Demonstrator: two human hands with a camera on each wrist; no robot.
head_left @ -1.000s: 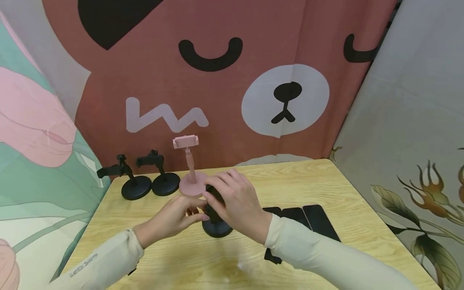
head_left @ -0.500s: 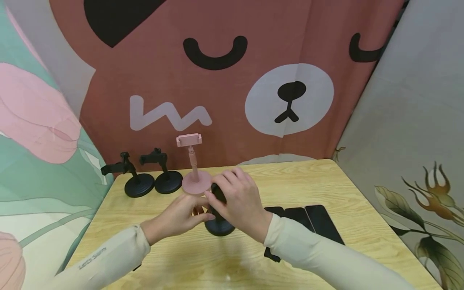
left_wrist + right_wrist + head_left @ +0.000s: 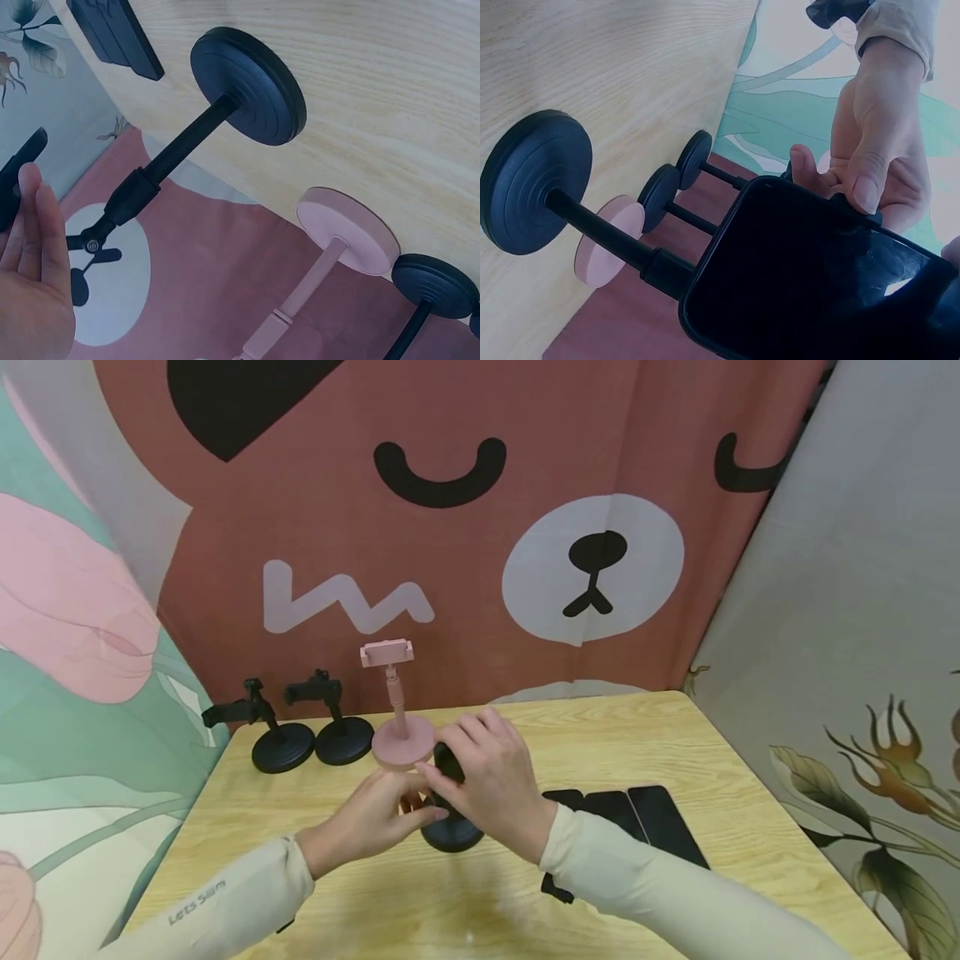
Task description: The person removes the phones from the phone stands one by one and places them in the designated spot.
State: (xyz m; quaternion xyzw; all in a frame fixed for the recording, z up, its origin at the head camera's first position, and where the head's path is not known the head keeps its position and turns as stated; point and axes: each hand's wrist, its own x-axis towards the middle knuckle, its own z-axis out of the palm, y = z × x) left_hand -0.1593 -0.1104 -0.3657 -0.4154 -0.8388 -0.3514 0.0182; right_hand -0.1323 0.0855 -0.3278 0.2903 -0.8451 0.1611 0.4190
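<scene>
A black phone stand with a round base (image 3: 452,837) stands on the table between the two hands. A dark phone (image 3: 810,277) sits at its top, screen facing the right wrist camera. My left hand (image 3: 375,814) pinches the stand's black clamp (image 3: 853,206) at the phone's edge, thumb pressed on it. My right hand (image 3: 491,772) grips the phone from above, its back hiding most of the phone in the head view. In the left wrist view the stand's pole (image 3: 191,139) rises to a jointed neck (image 3: 94,241).
Behind the hands stand a pink phone stand (image 3: 402,739) and two black phone stands (image 3: 283,747) (image 3: 344,741). Several dark phones (image 3: 666,822) lie side by side at the right, partly under the right forearm. Another small black piece (image 3: 557,887) lies near that sleeve.
The left hand's thumb and fingers have shifted slightly to the right against the stand. The right hand stays on the phone. The whole head view sways a little.
</scene>
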